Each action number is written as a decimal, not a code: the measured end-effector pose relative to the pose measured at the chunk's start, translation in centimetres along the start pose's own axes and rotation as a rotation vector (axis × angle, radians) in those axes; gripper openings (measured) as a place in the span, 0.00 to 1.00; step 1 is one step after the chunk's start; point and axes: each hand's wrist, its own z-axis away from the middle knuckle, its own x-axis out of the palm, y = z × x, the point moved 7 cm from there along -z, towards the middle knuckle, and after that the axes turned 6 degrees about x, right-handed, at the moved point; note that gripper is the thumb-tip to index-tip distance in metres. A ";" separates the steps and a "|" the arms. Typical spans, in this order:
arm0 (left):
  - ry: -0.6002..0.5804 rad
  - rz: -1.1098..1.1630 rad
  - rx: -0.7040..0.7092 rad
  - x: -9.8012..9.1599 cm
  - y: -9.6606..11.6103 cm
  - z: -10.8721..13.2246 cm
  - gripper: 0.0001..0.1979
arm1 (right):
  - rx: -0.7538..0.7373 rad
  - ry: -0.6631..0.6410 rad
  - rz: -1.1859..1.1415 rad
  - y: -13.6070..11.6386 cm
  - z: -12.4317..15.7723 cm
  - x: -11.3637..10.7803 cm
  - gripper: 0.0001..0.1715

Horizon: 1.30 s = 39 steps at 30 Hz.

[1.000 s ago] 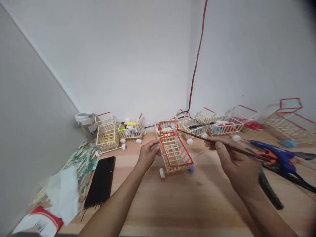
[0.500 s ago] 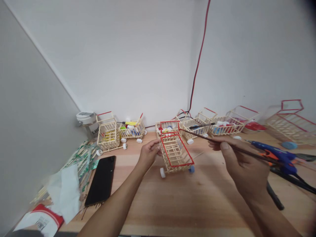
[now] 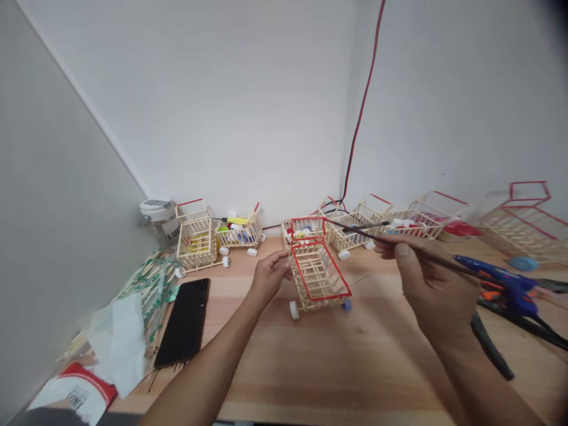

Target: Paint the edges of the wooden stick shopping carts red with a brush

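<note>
A small cart of pale wooden sticks (image 3: 317, 278) with red-edged rims stands on the wooden table on white and blue bottle-cap wheels. My left hand (image 3: 268, 277) grips its left side with the fingertips. My right hand (image 3: 432, 284) holds a long, thin dark brush (image 3: 355, 231) in a pencil grip. The brush's tip is above the cart's far end, and I cannot tell whether it touches the cart. Several other stick carts stand behind it.
A blue and orange glue gun (image 3: 501, 287) and a black tool (image 3: 490, 346) lie to the right. A black phone (image 3: 183, 322), a white tissue (image 3: 118, 343) and a packet of sticks (image 3: 146, 293) lie to the left. A red and black cable (image 3: 364, 118) runs down the wall.
My right hand has risen slightly, lifting the brush tip further up over the cart's far end. The whole view has drifted a little, and the left hand stays on the cart.
</note>
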 end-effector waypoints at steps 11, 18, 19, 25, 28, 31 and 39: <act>0.013 -0.018 -0.007 -0.1 0.0 0.0 0.19 | 0.000 -0.006 -0.043 -1.2 0.1 -0.3 0.12; 0.015 -0.030 -0.010 -0.1 0.1 0.0 0.19 | -0.155 -0.140 -0.062 -3.6 0.5 2.1 0.14; 0.014 -0.030 -0.010 -0.1 0.1 0.1 0.19 | -0.169 -0.161 -0.080 -3.8 0.5 2.5 0.14; 0.009 -0.025 -0.010 0.0 0.2 0.1 0.19 | -0.230 -0.188 -0.058 -4.4 0.7 3.5 0.14; 0.004 -0.024 -0.007 0.0 0.2 0.1 0.19 | -0.280 -0.200 0.012 -4.7 1.1 3.5 0.12; 0.003 -0.021 -0.009 0.0 0.0 0.0 0.19 | -0.324 -0.209 0.035 -4.9 1.6 3.4 0.12; 0.008 -0.023 -0.014 -0.1 0.0 0.1 0.19 | -0.363 -0.189 0.014 -5.8 1.8 3.1 0.10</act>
